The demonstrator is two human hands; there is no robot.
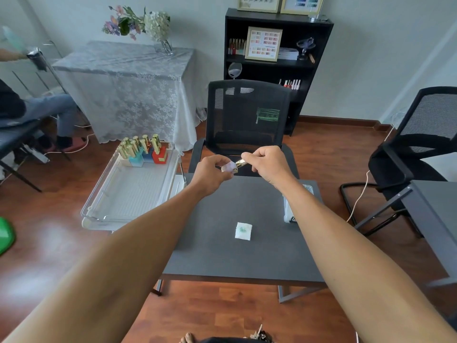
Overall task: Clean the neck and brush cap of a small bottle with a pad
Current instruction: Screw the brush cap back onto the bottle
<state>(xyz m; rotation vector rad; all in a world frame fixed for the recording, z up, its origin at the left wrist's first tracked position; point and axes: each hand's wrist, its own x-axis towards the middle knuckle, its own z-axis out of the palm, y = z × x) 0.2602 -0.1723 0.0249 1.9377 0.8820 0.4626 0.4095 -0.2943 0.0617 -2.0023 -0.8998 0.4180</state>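
Above the far edge of the dark grey table (217,243), my left hand (212,172) grips a small pale lilac bottle (228,167). My right hand (268,163) pinches its gold cap (240,163), which lies tilted against the bottle's top. Whether the cap is screwed on or loose I cannot tell, and the brush is hidden. A white square pad (243,230) with a green stain lies flat on the table, nearer to me, untouched by either hand.
A clear tray cart (128,194) at the left holds several gold-capped bottles (141,149). A black mesh chair (247,120) stands behind the table. A clear container (288,206) sits at the table's right edge. Another chair and desk stand at right; a seated person is at far left.
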